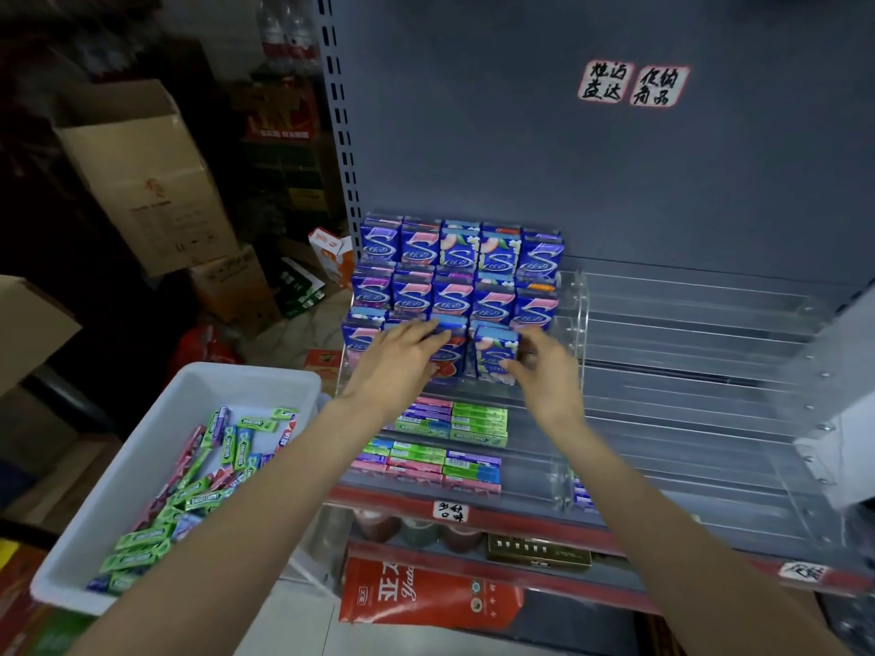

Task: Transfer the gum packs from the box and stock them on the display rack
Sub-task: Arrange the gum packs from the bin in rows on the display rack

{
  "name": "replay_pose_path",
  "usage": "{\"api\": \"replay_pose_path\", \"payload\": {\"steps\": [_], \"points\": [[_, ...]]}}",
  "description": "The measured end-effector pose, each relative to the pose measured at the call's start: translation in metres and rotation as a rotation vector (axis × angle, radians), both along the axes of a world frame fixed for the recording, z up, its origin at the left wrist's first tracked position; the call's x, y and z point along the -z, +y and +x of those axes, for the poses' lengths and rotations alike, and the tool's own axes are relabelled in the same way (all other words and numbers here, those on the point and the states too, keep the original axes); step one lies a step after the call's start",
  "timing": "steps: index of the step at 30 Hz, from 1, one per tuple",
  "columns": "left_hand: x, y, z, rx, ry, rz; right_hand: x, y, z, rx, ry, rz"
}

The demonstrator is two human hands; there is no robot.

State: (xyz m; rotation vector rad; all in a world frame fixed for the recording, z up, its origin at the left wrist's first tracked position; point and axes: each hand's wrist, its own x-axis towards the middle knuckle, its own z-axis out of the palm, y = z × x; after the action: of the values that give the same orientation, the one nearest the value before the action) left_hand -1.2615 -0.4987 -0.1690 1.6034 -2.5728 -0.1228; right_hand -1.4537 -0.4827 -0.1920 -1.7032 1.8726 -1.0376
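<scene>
Toppling is the risk: the right hand (544, 371) pinches a blue gum pack (495, 357) on the display rack (573, 314) while the left hand (402, 357) presses flat on its neighbours; a nudge could domino the row. More packs wait in the white box (156, 419).

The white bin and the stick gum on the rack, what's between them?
In the head view, only the left forearm crosses between the white bin and stick gum rows.

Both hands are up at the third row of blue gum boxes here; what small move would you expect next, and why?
Probably the right hand seats the tilted gum box it pinches upright into its row on the clear display rack, while the left hand steadies the neighbouring boxes. That box leans out of line, and the white bin holds more packs.
</scene>
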Motion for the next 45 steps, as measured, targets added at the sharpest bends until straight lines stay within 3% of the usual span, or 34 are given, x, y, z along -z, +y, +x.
{"api": "replay_pose_path", "payload": {"steps": [4, 8, 14, 17, 22, 29, 34, 42, 45], "points": [[0.006, 0.001, 0.002, -0.008, -0.023, -0.013, 0.014, 0.000, 0.013, 0.097, 0.091, 0.012], [0.011, 0.001, 0.000, -0.033, 0.025, -0.040, 0.019, -0.005, 0.017, 0.126, 0.051, 0.025], [0.018, 0.007, -0.004, -0.058, 0.157, -0.111, 0.017, -0.002, 0.018, 0.076, 0.032, 0.052], [0.018, 0.015, 0.001, -0.054, 0.269, -0.198, 0.011, 0.015, 0.019, 0.097, 0.167, -0.039], [0.024, 0.036, 0.037, -0.113, 0.419, -0.237, -0.001, 0.035, 0.063, -0.161, 0.155, -0.100], [0.071, 0.067, 0.181, -0.263, 0.402, -0.002, 0.027, 0.035, 0.193, -0.523, 0.139, 0.141], [0.121, 0.079, 0.309, -0.452, 0.456, 0.208, 0.074, 0.039, 0.298, -0.581, 0.120, 0.349], [0.189, 0.094, 0.400, -0.271, 0.326, 0.738, 0.167, 0.051, 0.392, -0.697, 0.200, 0.700], [0.211, 0.094, 0.403, -0.195, 0.258, 0.784, 0.189, 0.059, 0.399, -0.727, 0.327, 0.803]]}}
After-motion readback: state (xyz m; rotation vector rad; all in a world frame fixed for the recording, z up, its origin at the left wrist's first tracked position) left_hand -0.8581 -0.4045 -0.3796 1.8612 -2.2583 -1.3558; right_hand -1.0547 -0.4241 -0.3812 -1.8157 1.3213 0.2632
